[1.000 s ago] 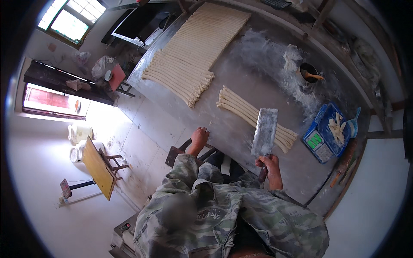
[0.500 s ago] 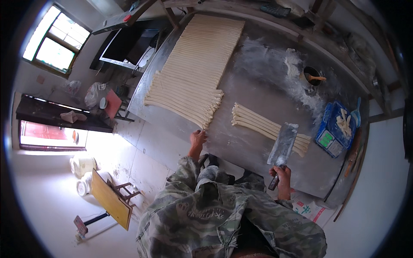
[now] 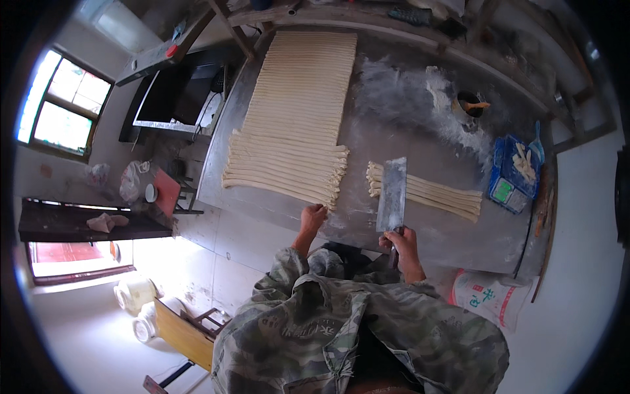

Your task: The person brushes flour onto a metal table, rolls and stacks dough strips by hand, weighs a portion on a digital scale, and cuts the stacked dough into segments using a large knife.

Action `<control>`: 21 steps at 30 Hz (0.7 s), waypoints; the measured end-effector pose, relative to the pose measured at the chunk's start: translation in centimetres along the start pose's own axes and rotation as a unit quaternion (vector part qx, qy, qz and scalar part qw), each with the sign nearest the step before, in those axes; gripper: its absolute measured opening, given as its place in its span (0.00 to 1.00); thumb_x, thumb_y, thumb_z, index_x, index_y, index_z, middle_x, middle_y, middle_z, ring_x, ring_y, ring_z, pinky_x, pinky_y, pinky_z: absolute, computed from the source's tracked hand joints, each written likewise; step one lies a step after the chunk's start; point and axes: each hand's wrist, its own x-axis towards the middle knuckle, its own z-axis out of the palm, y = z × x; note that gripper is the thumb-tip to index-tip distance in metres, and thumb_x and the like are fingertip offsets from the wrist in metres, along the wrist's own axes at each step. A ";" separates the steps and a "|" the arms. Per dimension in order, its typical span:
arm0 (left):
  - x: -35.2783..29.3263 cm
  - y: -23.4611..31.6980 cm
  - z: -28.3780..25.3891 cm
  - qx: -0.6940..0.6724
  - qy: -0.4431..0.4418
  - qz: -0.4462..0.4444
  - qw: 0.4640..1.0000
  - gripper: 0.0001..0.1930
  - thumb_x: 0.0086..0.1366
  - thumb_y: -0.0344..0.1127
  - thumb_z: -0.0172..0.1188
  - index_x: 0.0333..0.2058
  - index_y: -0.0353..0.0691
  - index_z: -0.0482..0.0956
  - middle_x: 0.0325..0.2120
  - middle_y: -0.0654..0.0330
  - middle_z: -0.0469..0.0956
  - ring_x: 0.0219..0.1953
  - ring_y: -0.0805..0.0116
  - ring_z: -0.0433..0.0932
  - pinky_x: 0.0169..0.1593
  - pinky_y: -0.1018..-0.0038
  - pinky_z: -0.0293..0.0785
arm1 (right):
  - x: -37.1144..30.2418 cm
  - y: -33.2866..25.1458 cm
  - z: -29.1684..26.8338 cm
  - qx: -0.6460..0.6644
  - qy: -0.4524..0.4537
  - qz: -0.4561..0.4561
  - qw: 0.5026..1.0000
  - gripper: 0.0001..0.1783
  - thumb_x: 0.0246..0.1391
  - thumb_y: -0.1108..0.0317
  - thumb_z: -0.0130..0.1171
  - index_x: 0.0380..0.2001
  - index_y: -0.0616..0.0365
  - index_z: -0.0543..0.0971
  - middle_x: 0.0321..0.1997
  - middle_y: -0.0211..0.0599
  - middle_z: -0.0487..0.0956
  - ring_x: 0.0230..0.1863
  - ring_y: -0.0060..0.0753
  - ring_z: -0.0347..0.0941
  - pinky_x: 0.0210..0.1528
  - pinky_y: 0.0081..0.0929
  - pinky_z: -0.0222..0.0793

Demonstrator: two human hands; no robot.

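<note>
My right hand (image 3: 405, 245) grips the handle of a broad, rectangular cleaver (image 3: 392, 197) with a flour-dusted blade. The blade points away from me and, in this view, covers part of a short row of dough strips (image 3: 443, 197) near its left end; whether it touches them I cannot tell. My left hand (image 3: 311, 220) has its fingers drawn together at the table's near edge, close to the right ends of a long array of dough strips (image 3: 298, 98). Anything between those fingers is too small to make out. The array's nearest strips lie slightly fanned and stick out further than those behind.
On the right stands a blue scale (image 3: 505, 190) with dough pieces (image 3: 523, 164) on it. Behind it are a dark pot (image 3: 468, 113) with a brush across it and spilled flour (image 3: 438, 98). A printed white sack (image 3: 489, 299) leans below the table's right edge.
My right hand has brought the cleaver leftward, from the right part of the short row to near its left end. My left hand stays by the long array's near corner. The view has shifted.
</note>
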 end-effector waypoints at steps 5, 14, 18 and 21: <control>5.9 5.9 -1.7 0.274 0.069 0.216 0.934 0.19 0.60 0.42 0.62 0.45 0.35 0.81 0.39 0.46 0.81 0.42 0.43 0.80 0.46 0.55 0.77 | 1.4 0.2 2.9 -0.035 0.006 0.003 0.999 0.11 0.57 0.66 0.61 0.34 0.66 0.80 0.29 0.41 0.84 0.28 0.29 0.81 0.33 0.27 0.76; 18.2 12.5 6.2 0.544 -0.008 0.299 0.784 0.27 0.61 0.43 0.63 0.58 0.42 0.75 0.55 0.53 0.75 0.66 0.51 0.63 0.65 0.43 0.57 | 0.1 4.1 8.4 -0.026 0.156 0.033 0.987 0.08 0.56 0.74 0.60 0.35 0.71 0.79 0.26 0.42 0.83 0.26 0.29 0.81 0.30 0.26 0.76; 19.4 11.6 7.9 0.621 -0.041 0.325 0.713 0.24 0.61 0.40 0.61 0.57 0.42 0.76 0.55 0.53 0.75 0.65 0.50 0.64 0.65 0.39 0.54 | -0.2 4.8 12.0 0.017 0.208 0.012 0.978 0.07 0.55 0.76 0.60 0.34 0.72 0.78 0.25 0.40 0.82 0.24 0.27 0.79 0.29 0.26 0.77; 18.7 11.8 6.4 0.540 -0.085 0.367 0.752 0.22 0.61 0.41 0.61 0.54 0.43 0.78 0.53 0.54 0.76 0.63 0.52 0.66 0.65 0.39 0.56 | 0.4 5.1 14.6 0.027 0.220 0.014 0.975 0.07 0.54 0.77 0.59 0.33 0.73 0.77 0.24 0.39 0.81 0.24 0.27 0.78 0.30 0.27 0.79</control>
